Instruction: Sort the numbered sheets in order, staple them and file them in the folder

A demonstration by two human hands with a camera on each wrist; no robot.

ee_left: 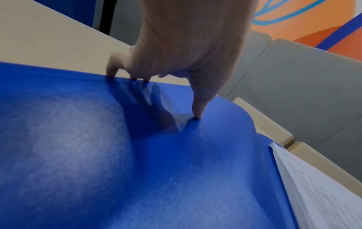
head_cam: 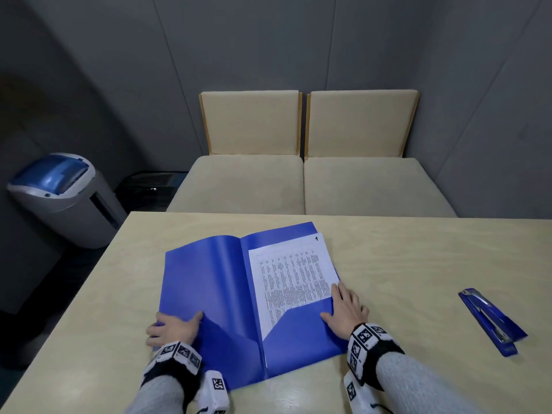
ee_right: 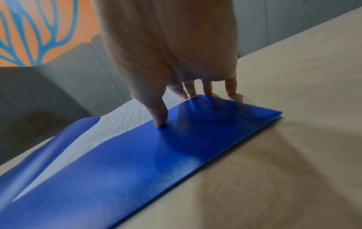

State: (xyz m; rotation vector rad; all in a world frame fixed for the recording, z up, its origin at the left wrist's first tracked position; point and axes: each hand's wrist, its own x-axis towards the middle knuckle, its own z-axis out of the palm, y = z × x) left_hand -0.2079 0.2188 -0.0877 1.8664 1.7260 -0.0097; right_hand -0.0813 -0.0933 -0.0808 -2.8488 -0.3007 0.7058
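A blue folder (head_cam: 209,279) lies open on the pale table (head_cam: 418,258). Printed sheets (head_cam: 292,276) sit in its right pocket, a handwritten 1 at their top corner. My left hand (head_cam: 174,322) holds the left cover at its near outer edge. Its thumb (ee_left: 197,108) presses on top, the fingertips go over the edge, and the cover (ee_left: 98,155) bulges upward. My right hand (head_cam: 336,303) lies flat on the pocket's right edge, thumb (ee_right: 156,114) on the blue flap, fingers straight and reaching the sheets (ee_right: 121,122) and the table.
A blue stapler (head_cam: 490,321) lies on the table to the right, well apart from the folder. Two beige chairs (head_cam: 304,180) stand against the far edge. A grey and blue bin-like machine (head_cam: 59,198) stands on the floor at the left.
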